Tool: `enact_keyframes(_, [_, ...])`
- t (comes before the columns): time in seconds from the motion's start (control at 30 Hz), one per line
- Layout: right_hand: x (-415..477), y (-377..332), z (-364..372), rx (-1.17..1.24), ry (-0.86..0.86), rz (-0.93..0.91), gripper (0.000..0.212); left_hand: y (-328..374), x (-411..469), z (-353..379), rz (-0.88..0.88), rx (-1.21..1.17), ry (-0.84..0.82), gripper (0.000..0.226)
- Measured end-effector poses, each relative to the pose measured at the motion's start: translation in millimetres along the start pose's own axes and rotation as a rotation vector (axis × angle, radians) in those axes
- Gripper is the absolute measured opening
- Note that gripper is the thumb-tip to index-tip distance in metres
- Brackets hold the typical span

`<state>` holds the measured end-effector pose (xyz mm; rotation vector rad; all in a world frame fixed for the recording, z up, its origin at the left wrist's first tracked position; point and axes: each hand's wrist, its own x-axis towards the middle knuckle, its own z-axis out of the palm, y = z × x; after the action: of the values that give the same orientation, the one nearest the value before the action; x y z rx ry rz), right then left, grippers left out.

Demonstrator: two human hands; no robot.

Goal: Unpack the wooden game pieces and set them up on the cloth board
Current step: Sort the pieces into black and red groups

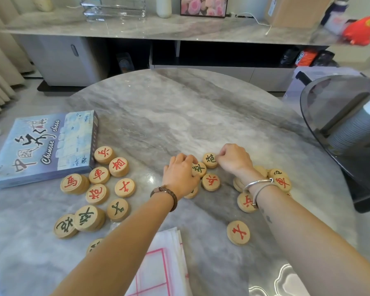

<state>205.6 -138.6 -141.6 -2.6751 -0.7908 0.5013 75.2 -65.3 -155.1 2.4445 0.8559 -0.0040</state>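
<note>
The nearer green-lettered piece [200, 169] is gripped under the curled fingers of the left hand [179, 175]; the farther green-lettered piece [209, 160], just beside it, is pinched at its edge by the right hand [235, 158]; other wooden pieces [119, 167] are scattered over the marble table [179, 116]; the cloth board [158, 272] lies folded at the near edge.

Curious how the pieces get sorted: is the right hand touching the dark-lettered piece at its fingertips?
Touching. Head view: the right hand pinches the dark-lettered piece at its rim.
</note>
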Motion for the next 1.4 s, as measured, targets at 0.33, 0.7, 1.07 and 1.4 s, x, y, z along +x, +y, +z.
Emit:
enact_keyframes(0.33, [-39,15,-5,-0.180,-0.115,-0.227,0.036,18,-17,22,0.199,0.319,-0.063,0.049])
enact_keyframes(0.7, [-32,66,-29,0.035,0.062,0.021,0.042,37,-19,23,0.198,0.479,-0.201,0.054])
enact_keyframes(1.07, [-20,61,-25,-0.116,0.094,-0.010,0.030,41,-15,20,0.234,0.571,-0.226,0.052])
enact_keyframes(1.4, [-26,55,-27,0.045,-0.039,-0.088,0.027,30,-14,14,0.241,0.507,-0.163,0.046])
